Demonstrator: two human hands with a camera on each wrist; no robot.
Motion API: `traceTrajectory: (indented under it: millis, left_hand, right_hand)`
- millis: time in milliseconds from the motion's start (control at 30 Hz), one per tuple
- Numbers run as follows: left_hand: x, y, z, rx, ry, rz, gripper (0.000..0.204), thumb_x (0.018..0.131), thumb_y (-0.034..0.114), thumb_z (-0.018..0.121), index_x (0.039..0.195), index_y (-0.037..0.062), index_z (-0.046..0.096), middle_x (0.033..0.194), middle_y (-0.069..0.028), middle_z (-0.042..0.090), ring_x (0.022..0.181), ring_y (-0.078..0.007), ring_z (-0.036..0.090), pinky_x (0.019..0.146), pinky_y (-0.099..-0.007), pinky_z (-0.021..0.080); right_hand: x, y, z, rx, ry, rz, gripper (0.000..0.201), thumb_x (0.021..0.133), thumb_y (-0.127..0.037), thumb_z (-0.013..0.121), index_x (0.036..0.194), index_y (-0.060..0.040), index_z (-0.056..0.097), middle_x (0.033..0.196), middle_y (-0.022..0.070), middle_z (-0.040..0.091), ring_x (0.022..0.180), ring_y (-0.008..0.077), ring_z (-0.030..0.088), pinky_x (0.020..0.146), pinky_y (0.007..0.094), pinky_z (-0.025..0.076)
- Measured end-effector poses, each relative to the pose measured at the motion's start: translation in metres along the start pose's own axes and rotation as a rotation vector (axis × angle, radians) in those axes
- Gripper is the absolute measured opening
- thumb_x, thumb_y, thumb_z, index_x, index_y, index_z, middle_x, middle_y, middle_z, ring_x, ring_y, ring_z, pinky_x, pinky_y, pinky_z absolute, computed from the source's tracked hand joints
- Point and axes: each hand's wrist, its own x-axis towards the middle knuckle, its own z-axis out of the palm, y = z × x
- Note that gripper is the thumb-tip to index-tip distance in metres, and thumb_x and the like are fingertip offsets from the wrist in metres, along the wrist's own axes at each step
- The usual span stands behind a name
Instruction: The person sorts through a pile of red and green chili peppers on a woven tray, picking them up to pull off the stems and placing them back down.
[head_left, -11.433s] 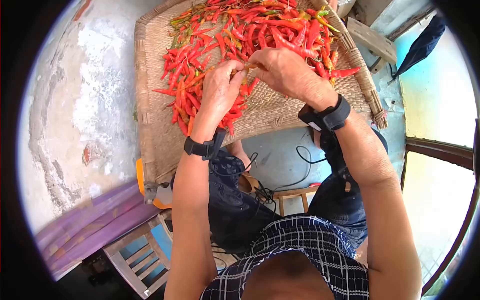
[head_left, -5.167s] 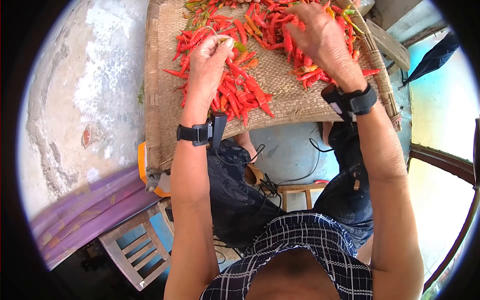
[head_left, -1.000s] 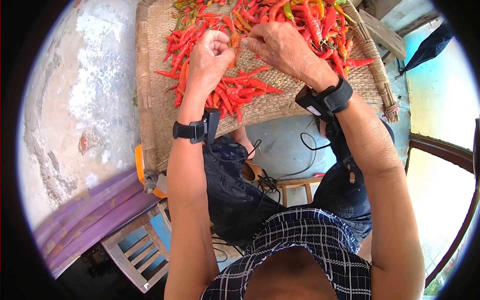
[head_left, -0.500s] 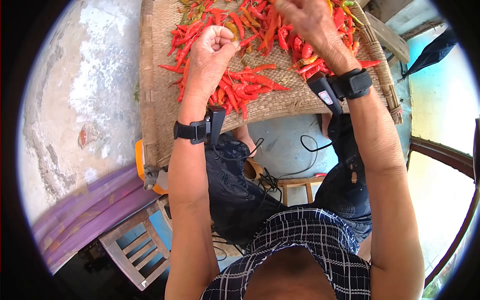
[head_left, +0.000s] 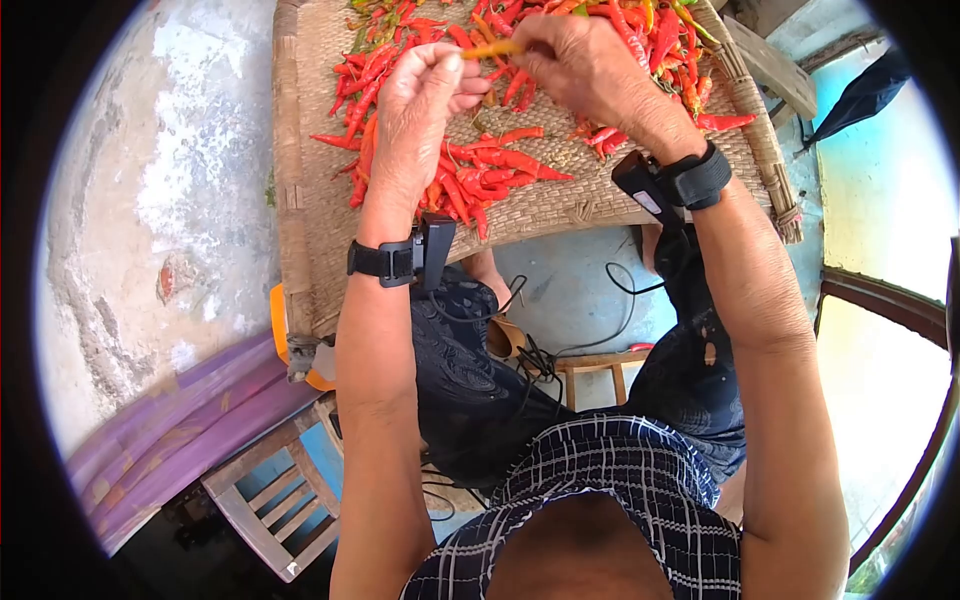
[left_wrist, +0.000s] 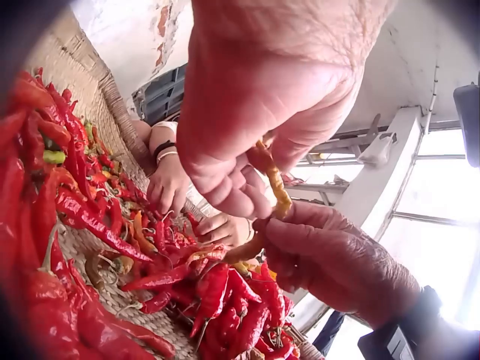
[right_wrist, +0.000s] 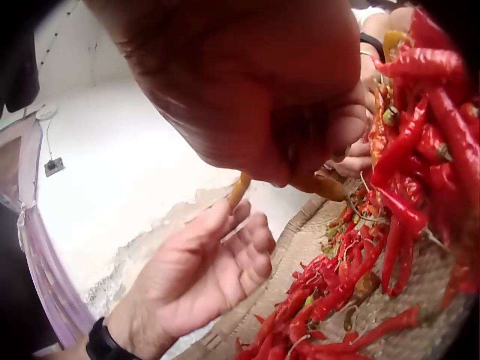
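Note:
A yellow-orange chili pepper (head_left: 490,50) is stretched between my two hands above the woven tray (head_left: 285,190). My left hand (head_left: 415,115) pinches one end between thumb and forefinger, the other fingers loosely bent. Curled round the other end is my right hand (head_left: 595,75), its thumb pressed on the pepper in the left wrist view. An orange end with a thin stem (right_wrist: 356,210) pokes out beyond the right fingers. Below the left hand lies a heap of red peppers (head_left: 480,175); a bigger pile (head_left: 660,45) spreads under and beyond the right hand.
Another person's hands (left_wrist: 169,184) work in the peppers across the tray. A patchy wall (head_left: 170,180) stands on the left. Under the tray are black cords (head_left: 540,365) and a small wooden stool (head_left: 595,365); a slatted chair (head_left: 280,510) is at lower left.
Half a second ago my right hand was over the far pile, apart from the left; now it meets the left hand at a yellow-orange pepper. Earlier the left hand held a green-tipped pepper.

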Motion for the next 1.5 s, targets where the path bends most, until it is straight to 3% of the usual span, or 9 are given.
traceTrajectory:
  millis: [33, 233, 333, 400, 767, 1100, 1267, 1333, 1500]
  left_hand:
    - [0.002, -0.004, -0.003, 0.0, -0.003, -0.001, 0.014, 0.09, 0.009, 0.058, 0.102, 0.0033, 0.056, 0.095, -0.0056, 0.061, 0.084, -0.0137, 0.062, 0.073, -0.0253, 0.049]
    - [0.016, -0.049, -0.037, 1.534, 0.023, 0.392, 0.027, 0.081, 0.013, 0.063, 0.106, 0.0043, 0.059, 0.097, -0.0179, 0.065, 0.089, -0.0351, 0.061, 0.079, -0.0431, 0.049]
    - [0.011, -0.055, -0.032, 1.75, 0.008, 0.197, 0.028, 0.08, 0.014, 0.063, 0.106, 0.0046, 0.059, 0.094, -0.0155, 0.066, 0.09, -0.0333, 0.062, 0.078, -0.0426, 0.049]
    - [0.015, -0.055, -0.038, 1.712, -0.008, 0.215, 0.025, 0.079, 0.014, 0.064, 0.101, 0.004, 0.059, 0.091, -0.0159, 0.065, 0.088, -0.0337, 0.061, 0.075, -0.0436, 0.049]
    - [0.004, -0.012, -0.005, 1.178, 0.001, 0.478, 0.018, 0.087, 0.015, 0.057, 0.101, 0.0032, 0.06, 0.09, -0.0142, 0.065, 0.085, -0.0287, 0.062, 0.074, -0.0365, 0.048]
    - [-0.003, -0.005, -0.001, 0.47, 0.057, 0.171, 0.029, 0.093, 0.022, 0.055, 0.116, 0.0044, 0.052, 0.092, -0.0064, 0.062, 0.076, -0.0119, 0.058, 0.068, -0.0242, 0.048]
    - [-0.004, -0.02, -0.023, 0.625, 0.023, 0.081, 0.028, 0.089, 0.017, 0.059, 0.114, 0.0039, 0.054, 0.093, -0.008, 0.064, 0.078, -0.0142, 0.06, 0.07, -0.0261, 0.048]
    - [-0.011, -0.025, -0.022, 1.061, -0.363, 0.148, 0.032, 0.084, 0.012, 0.061, 0.113, 0.0018, 0.053, 0.097, -0.0125, 0.064, 0.087, -0.023, 0.062, 0.076, -0.0328, 0.049]
    - [-0.017, -0.043, -0.01, 1.462, -0.496, 0.273, 0.038, 0.073, 0.0, 0.058, 0.111, 0.0012, 0.053, 0.11, -0.0166, 0.058, 0.103, -0.0333, 0.055, 0.092, -0.0398, 0.041]
  right_hand:
    - [0.001, 0.001, -0.01, 0.053, 0.02, 0.024, 0.014, 0.084, -0.01, 0.061, 0.096, -0.0039, 0.062, 0.072, 0.0117, 0.063, 0.064, 0.0221, 0.063, 0.06, 0.034, 0.05]
    - [0.012, 0.015, -0.043, 0.08, 0.421, 0.16, 0.027, 0.082, -0.008, 0.057, 0.106, 0.0029, 0.051, 0.063, 0.0128, 0.048, 0.058, 0.0267, 0.047, 0.058, 0.0382, 0.04]
    - [0.012, 0.017, -0.043, 0.061, 0.473, 0.151, 0.033, 0.082, -0.007, 0.057, 0.113, 0.0019, 0.049, 0.064, 0.0131, 0.049, 0.059, 0.0271, 0.05, 0.058, 0.0385, 0.041]
    - [0.01, 0.015, -0.035, -0.033, 0.531, -0.072, 0.037, 0.081, -0.006, 0.058, 0.117, 0.0005, 0.047, 0.066, 0.0131, 0.05, 0.062, 0.0277, 0.053, 0.058, 0.0387, 0.042]
    - [-0.003, 0.006, 0.006, -0.115, 0.141, -0.228, 0.015, 0.08, -0.013, 0.062, 0.093, -0.0047, 0.06, 0.072, 0.0136, 0.063, 0.067, 0.0292, 0.065, 0.058, 0.0383, 0.052]
    - [-0.005, 0.001, 0.013, -0.254, -0.025, -0.138, 0.021, 0.08, -0.026, 0.062, 0.076, -0.0055, 0.06, 0.067, 0.0143, 0.063, 0.063, 0.03, 0.065, 0.053, 0.0411, 0.052]
    - [0.011, 0.017, -0.025, -0.051, 0.248, 0.094, 0.021, 0.082, -0.021, 0.066, 0.095, -0.0049, 0.065, 0.069, 0.0124, 0.064, 0.059, 0.0237, 0.063, 0.057, 0.034, 0.051]
    - [0.015, 0.0, -0.055, -0.015, 0.262, 0.309, 0.026, 0.081, -0.01, 0.06, 0.105, -0.0007, 0.054, 0.067, 0.015, 0.054, 0.063, 0.0288, 0.055, 0.058, 0.0382, 0.043]
    - [0.011, 0.027, -0.046, -0.172, 0.54, 0.045, 0.029, 0.082, -0.011, 0.061, 0.107, -0.0006, 0.053, 0.065, 0.0123, 0.051, 0.059, 0.0279, 0.051, 0.055, 0.0377, 0.041]
